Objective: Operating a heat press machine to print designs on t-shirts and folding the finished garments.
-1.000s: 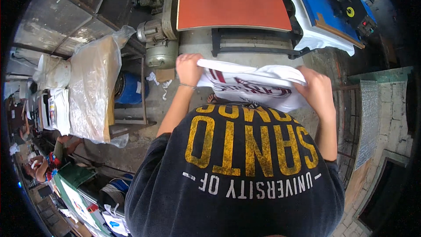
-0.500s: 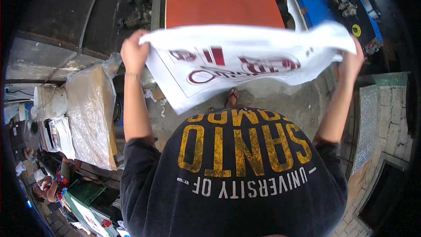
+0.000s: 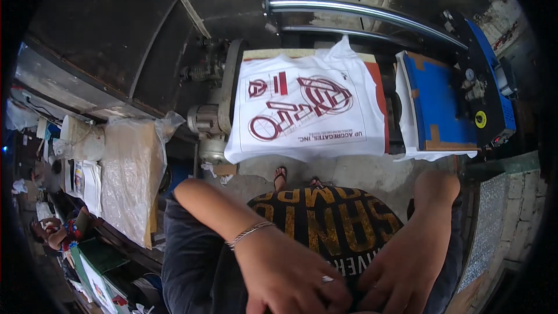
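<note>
A white cloth with maroon printed shapes (image 3: pixel 325 122) lies spread over a red-topped board (image 3: pixel 379 90), its near edge hanging past the front. Both of my hands are drawn back from it, close together before the chest of my dark shirt (image 3: pixel 325 221). My left hand (image 3: pixel 293 276), with a bracelet and a ring, has its fingers bent inward. Opposite it, my right hand (image 3: pixel 401 273) also curls its fingers, nearly meeting the left. The fingertips of both are partly hidden, so what they hold, if anything, does not show.
Right of the cloth, a blue board (image 3: pixel 436 102) rests over white fabric, beside a blue machine with a gauge (image 3: pixel 469 74). A metal rail (image 3: pixel 360 9) runs behind. A motor (image 3: pixel 204 121) sits left. Plastic-wrapped board (image 3: pixel 131 180) stands further left, and a person (image 3: pixel 61 235) is beyond.
The white cloth, held up in the air by both hands before, now lies on the red-topped board. My hands have let go and moved back to my chest.
</note>
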`<move>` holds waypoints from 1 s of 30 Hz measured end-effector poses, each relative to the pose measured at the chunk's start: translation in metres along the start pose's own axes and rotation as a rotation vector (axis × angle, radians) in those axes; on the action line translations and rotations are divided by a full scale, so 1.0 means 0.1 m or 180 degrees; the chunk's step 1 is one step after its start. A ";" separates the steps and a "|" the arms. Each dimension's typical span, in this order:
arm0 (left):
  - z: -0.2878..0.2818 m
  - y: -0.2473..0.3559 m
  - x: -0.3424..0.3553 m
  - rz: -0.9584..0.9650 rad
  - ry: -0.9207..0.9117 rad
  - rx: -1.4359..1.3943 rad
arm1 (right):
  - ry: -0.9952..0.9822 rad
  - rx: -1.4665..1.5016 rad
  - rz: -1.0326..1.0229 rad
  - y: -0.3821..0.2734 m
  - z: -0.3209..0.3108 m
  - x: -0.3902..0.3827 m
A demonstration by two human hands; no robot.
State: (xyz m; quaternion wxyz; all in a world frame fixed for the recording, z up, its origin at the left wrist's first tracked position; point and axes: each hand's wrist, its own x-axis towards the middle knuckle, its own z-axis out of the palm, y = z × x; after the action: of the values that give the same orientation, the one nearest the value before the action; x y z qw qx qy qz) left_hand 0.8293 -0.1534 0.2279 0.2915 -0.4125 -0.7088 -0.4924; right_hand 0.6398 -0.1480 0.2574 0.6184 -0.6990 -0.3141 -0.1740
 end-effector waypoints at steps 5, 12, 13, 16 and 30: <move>-0.34 0.07 0.04 0.0131 -0.0271 0.0276 | -0.1245 -0.1899 0.0081 0.05 -0.11 0.02; -0.87 0.46 0.02 0.0227 -0.0744 0.1452 | 0.0072 -0.1871 0.0681 -0.18 -0.18 0.35; -0.80 0.48 0.00 0.0228 -0.0754 0.1493 | -0.0101 -0.2218 0.0831 -0.25 -0.20 0.38; -0.79 0.49 -0.01 0.0608 0.0553 0.2034 | -0.0016 -0.2683 0.1025 -0.39 -0.18 0.44; -1.27 0.67 -0.59 -0.1148 -0.0426 0.1480 | 0.0283 -0.1718 0.1427 -0.09 -0.77 0.12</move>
State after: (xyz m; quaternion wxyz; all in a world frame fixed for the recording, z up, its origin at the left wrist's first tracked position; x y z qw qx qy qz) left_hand 0.9177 -0.2785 0.2547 0.2387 -0.2337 -0.8820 -0.3325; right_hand 0.6543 -0.2195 0.2850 0.4473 -0.8806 -0.0683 -0.1408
